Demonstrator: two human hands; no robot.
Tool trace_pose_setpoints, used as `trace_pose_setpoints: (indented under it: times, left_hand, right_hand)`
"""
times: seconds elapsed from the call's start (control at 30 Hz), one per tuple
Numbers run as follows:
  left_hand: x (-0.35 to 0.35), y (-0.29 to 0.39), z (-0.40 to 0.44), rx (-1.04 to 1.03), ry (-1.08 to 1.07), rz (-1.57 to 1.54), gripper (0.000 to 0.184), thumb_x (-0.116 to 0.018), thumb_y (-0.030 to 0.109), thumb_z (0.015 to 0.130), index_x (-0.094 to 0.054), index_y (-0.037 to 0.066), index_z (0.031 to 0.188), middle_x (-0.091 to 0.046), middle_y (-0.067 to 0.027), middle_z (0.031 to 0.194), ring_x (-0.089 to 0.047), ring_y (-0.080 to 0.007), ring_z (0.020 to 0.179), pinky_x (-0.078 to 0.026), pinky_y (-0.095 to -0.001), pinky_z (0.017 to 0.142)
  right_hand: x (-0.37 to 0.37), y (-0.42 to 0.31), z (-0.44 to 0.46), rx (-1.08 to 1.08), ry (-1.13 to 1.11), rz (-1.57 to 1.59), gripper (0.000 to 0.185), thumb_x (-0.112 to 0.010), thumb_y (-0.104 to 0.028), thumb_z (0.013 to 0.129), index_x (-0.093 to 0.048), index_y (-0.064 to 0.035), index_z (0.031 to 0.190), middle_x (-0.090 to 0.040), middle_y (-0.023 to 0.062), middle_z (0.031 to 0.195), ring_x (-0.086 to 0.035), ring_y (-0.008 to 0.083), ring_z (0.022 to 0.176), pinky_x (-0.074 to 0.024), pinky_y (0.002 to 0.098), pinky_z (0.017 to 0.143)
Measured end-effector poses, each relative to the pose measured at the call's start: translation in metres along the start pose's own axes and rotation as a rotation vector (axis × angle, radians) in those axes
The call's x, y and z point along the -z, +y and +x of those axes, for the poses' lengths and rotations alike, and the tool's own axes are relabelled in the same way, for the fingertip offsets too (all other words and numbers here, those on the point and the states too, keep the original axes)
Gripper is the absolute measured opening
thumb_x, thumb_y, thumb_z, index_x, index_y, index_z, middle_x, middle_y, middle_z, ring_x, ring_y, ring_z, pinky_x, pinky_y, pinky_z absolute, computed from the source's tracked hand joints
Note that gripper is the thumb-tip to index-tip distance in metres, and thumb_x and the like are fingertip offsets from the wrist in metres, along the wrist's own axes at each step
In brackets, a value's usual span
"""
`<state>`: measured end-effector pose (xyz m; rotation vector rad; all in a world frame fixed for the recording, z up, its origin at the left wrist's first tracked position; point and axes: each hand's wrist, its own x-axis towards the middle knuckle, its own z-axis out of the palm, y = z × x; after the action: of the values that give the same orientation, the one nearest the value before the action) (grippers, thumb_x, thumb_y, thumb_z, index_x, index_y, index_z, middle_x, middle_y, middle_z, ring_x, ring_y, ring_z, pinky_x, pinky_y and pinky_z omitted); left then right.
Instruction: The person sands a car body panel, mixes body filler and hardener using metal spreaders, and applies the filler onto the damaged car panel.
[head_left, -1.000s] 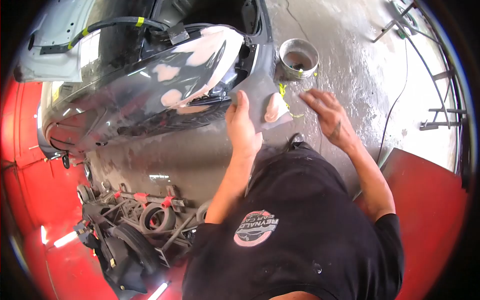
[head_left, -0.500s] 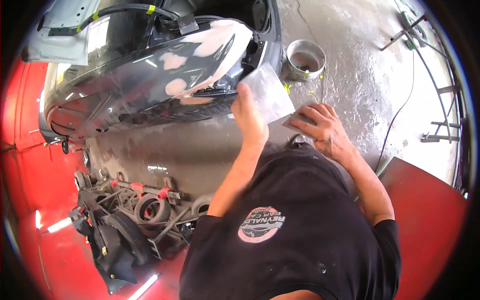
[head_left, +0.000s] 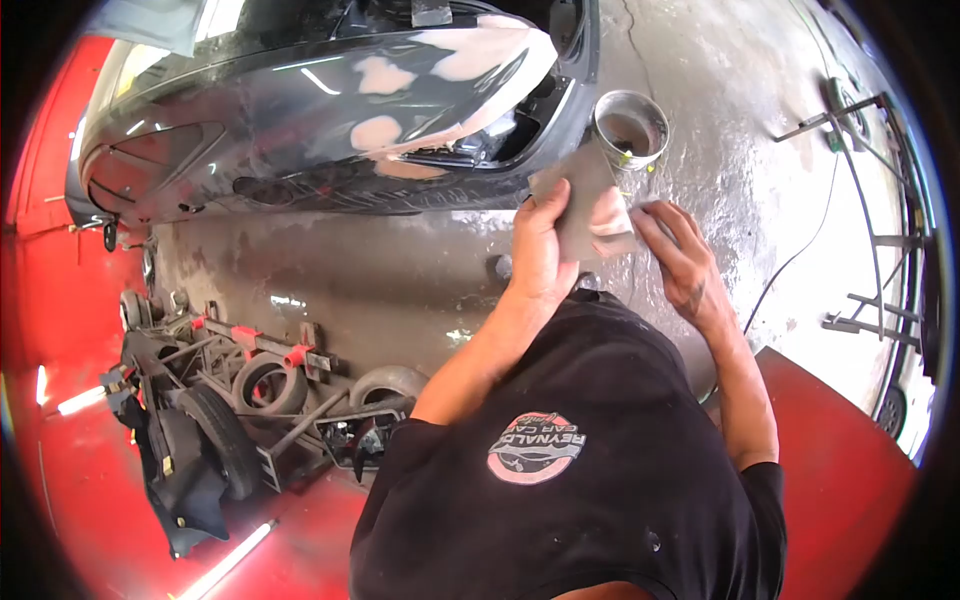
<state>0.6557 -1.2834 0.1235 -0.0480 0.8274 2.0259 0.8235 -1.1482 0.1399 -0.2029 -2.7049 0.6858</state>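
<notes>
L hand [head_left: 540, 245]: there it is, gripping grey plate [head_left: 578, 188], thumb on top.
Pink paste [head_left: 609, 212]: sits on plate, R side.
R hand [head_left: 685, 260]: fingers bent, right by plate edge; contact unclear.
Car [head_left: 240, 140]: dark body, pale patches [head_left: 375, 133] showing.
Bucket [head_left: 650, 158]: on flr, nr car.
Tyres [head_left: 222, 440]: w/ metal frame [head_left: 298, 433], far L.

Black rubber tyres [head_left: 224, 440] rest among grey metal bars [head_left: 300, 432] near a glowing white tube [head_left: 228, 562], opposite a black metal rack [head_left: 898, 241].
</notes>
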Motion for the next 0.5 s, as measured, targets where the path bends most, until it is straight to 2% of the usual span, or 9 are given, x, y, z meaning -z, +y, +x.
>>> trace_pose_setpoints:
  times: [0.07,0.17,0.2,0.27,0.3,0.37,0.43,0.47,0.5]
  left_hand:
    - [0.004,0.009,0.003,-0.081,-0.043,0.081,0.039,-0.056,0.03,0.107,-0.061,-0.001,0.128,-0.069,-0.0117,0.121,-0.068,-0.0235,0.109,-0.055,-0.0404,0.095]
    - [0.005,0.023,0.002,-0.194,-0.022,0.241,0.046,-0.052,0.041,0.11,-0.064,-0.001,0.123,-0.071,-0.0108,0.112,-0.069,-0.0211,0.105,-0.055,-0.0375,0.094]
    - [-0.001,0.027,-0.004,-0.11,-0.002,0.317,0.05,-0.048,0.045,0.111,-0.068,0.0,0.115,-0.071,-0.0087,0.105,-0.067,-0.0167,0.097,-0.054,-0.0345,0.089]
    - [0.023,0.016,0.003,-0.133,-0.005,0.581,0.05,-0.047,0.045,0.111,-0.07,0.0,0.109,-0.07,-0.0079,0.103,-0.065,-0.0146,0.093,-0.053,-0.0334,0.086]
    - [0.014,0.019,-0.001,-0.184,0.009,0.595,0.05,-0.046,0.044,0.112,-0.07,0.0,0.104,-0.069,-0.0062,0.099,-0.062,-0.0133,0.09,-0.051,-0.0328,0.082]
    - [-0.006,0.025,-0.008,-0.286,0.04,0.624,0.052,-0.045,0.042,0.112,-0.07,0.001,0.095,-0.066,-0.0029,0.091,-0.056,-0.0107,0.082,-0.047,-0.0315,0.074]
    - [-0.004,0.032,0.002,-0.356,0.095,0.539,0.051,-0.045,0.041,0.112,-0.069,-0.001,0.094,-0.064,-0.0012,0.088,-0.054,-0.0102,0.08,-0.046,-0.0309,0.071]
    - [0.007,0.033,0.006,-0.365,0.106,0.523,0.052,-0.046,0.042,0.112,-0.07,-0.002,0.097,-0.065,-0.0024,0.089,-0.055,-0.0109,0.08,-0.046,-0.0309,0.071]
    - [0.014,0.038,0.008,-0.361,0.095,0.541,0.053,-0.046,0.042,0.112,-0.071,-0.003,0.1,-0.067,-0.004,0.092,-0.057,-0.0116,0.082,-0.047,-0.0311,0.073]
  right_hand:
    - [-0.01,0.01,-0.007,-0.096,-0.067,0.042,0.061,-0.057,0.011,0.079,-0.064,-0.0091,0.136,-0.062,0.0161,0.128,-0.06,0.0387,0.119,-0.0506,0.0471,0.101]
    - [-0.004,0.0,0.007,-0.203,0.158,0.013,0.056,-0.057,0.009,0.08,-0.065,-0.0087,0.133,-0.064,0.0159,0.122,-0.061,0.0389,0.117,-0.0497,0.0461,0.102]
    - [0.007,-0.014,0.023,-0.231,0.186,0.021,0.053,-0.057,0.007,0.08,-0.067,-0.0091,0.13,-0.065,0.0167,0.119,-0.061,0.037,0.117,-0.0491,0.0464,0.102]
    - [0.016,-0.033,0.047,-0.081,0.084,-0.054,0.057,-0.055,0.009,0.077,-0.067,-0.0067,0.13,-0.062,0.0187,0.128,-0.06,0.0387,0.122,-0.047,0.048,0.106]
    - [0.015,-0.041,0.053,-0.008,0.032,-0.092,0.059,-0.054,0.01,0.075,-0.067,-0.0055,0.131,-0.061,0.0197,0.132,-0.059,0.0395,0.125,-0.0459,0.0488,0.107]
    - [-0.006,-0.052,0.053,0.031,0.027,-0.107,0.056,-0.058,-0.004,0.074,-0.069,-0.007,0.129,-0.061,0.0177,0.131,-0.057,0.0397,0.125,-0.0441,0.0527,0.107]
    - [-0.016,-0.066,0.053,0.002,0.011,-0.039,0.055,-0.059,-0.013,0.074,-0.069,-0.0074,0.128,-0.061,0.0168,0.131,-0.056,0.04,0.125,-0.043,0.0542,0.108]
    - [-0.024,-0.069,0.051,-0.016,-0.001,-0.045,0.058,-0.059,-0.023,0.073,-0.07,-0.0073,0.128,-0.06,0.0168,0.132,-0.055,0.0392,0.126,-0.0416,0.0553,0.108]
    - [-0.029,-0.072,0.051,-0.021,0.003,-0.052,0.057,-0.059,-0.02,0.074,-0.069,-0.0071,0.128,-0.06,0.0169,0.13,-0.055,0.0392,0.125,-0.042,0.0543,0.108]
